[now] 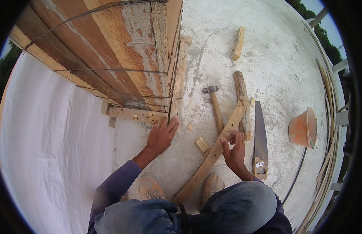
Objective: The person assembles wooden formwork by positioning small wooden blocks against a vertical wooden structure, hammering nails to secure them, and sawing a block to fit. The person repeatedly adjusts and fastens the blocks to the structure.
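Note:
My left hand (162, 136) lies with its fingers spread at the bottom corner of a wire-tied wooden column form (126, 50). Its fingertips touch the short base board (138, 114) and the end of a long side board (178, 82). Over a long plank (200, 171), my right hand (235, 152) has its fingers curled toward the thumb. Whatever it may pinch is too small to make out. The plank slants from between my shoes across a rough timber piece (243, 113) and beside a hammer (216, 105) lying on the concrete.
A handsaw (261, 136) lies right of my right hand. Beyond it stands an orange bucket (302, 128). Wood blocks (202, 145) and a short batten (238, 43) rest on the floor. White sheeting (60, 148) covers the left side; long poles (330, 117) line the right railing.

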`<state>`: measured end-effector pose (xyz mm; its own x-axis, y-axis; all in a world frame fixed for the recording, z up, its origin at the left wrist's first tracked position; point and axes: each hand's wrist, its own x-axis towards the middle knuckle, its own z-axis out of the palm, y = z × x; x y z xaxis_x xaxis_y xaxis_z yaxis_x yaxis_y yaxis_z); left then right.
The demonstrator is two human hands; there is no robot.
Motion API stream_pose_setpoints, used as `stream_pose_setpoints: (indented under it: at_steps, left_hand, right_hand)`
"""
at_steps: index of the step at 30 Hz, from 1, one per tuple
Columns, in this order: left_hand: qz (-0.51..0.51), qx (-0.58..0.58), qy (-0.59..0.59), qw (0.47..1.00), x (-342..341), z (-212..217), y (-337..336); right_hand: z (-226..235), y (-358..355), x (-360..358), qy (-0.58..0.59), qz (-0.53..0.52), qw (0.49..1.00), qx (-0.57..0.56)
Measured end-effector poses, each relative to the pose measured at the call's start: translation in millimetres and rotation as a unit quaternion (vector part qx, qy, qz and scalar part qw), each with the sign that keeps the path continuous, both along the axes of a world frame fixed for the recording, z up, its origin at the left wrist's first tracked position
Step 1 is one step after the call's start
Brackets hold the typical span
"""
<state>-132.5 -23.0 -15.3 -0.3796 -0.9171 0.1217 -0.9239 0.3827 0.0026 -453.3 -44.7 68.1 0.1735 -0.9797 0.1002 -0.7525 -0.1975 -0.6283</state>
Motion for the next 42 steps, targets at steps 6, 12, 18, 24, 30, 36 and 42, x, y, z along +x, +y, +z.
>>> stream_pose_setpoints:
  at_steps: [6, 12, 18, 24, 30, 36, 42]
  left_hand:
    - [-0.019, -0.009, -0.002, 1.0, -1, 2, -7]
    - [-0.017, -0.035, -0.006, 0.999, -3, 6, -10]
    - [-0.036, 0.01, -0.084, 0.996, -12, 19, -15]
    - [-0.058, 0.049, -0.143, 0.987, -13, 32, -16]
    - [-0.135, 0.083, -0.08, 0.984, -16, 101, -14]
    - [-0.109, 0.078, -0.1, 0.986, -50, 178, -109]
    - [-0.008, 0.103, -0.242, 0.965, -72, 127, -218]
  right_hand:
    - [-17, 72, 12, -0.019, -0.152, 0.918, 0.364]
    - [-39, 68, 24, -0.043, -0.17, 0.949, 0.261]
    - [38, -33, -28, -0.264, -0.161, 0.951, 0.014]
    - [61, -187, -86, -0.09, -0.406, 0.9, -0.13]
    - [-26, -138, -48, 0.121, 0.05, 0.989, -0.063]
    - [-82, -135, -2, 0.169, 0.079, 0.978, 0.092]
    - [-56, -158, 20, -0.467, 0.022, 0.726, 0.505]
